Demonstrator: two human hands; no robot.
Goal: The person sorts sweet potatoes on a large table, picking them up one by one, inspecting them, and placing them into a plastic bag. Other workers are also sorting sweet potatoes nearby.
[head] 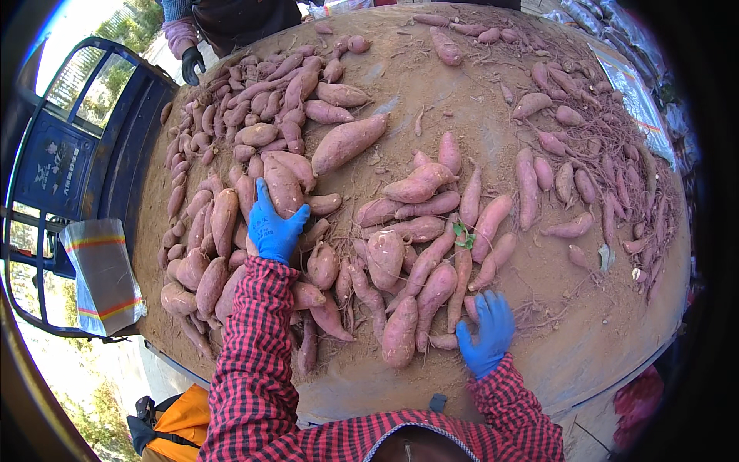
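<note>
Many sweet potatoes, soil on their skins, lie in heaps on a dirt-covered table (369, 392). My left hand (273, 226), in a blue glove, rests with spread fingers against a large sweet potato (282, 187) in the left heap. Whether it grips it cannot be told. My right hand (488, 332), also gloved in blue, is at the near right edge of the middle heap, thumb and fingers apart, beside a small sweet potato (444, 341). A green sprig (463, 235) lies on the middle heap. The biggest sweet potato (350, 144) lies beyond my left hand.
Thin sweet potatoes and tangled roots (612, 138) cover the table's right side. A co-worker's dark-gloved hand (192, 64) is at the far left. Clear plastic bags (104, 277) hang by the blue metal rail (40, 242) on the left; another plastic sheet (635, 104) lies at the right edge.
</note>
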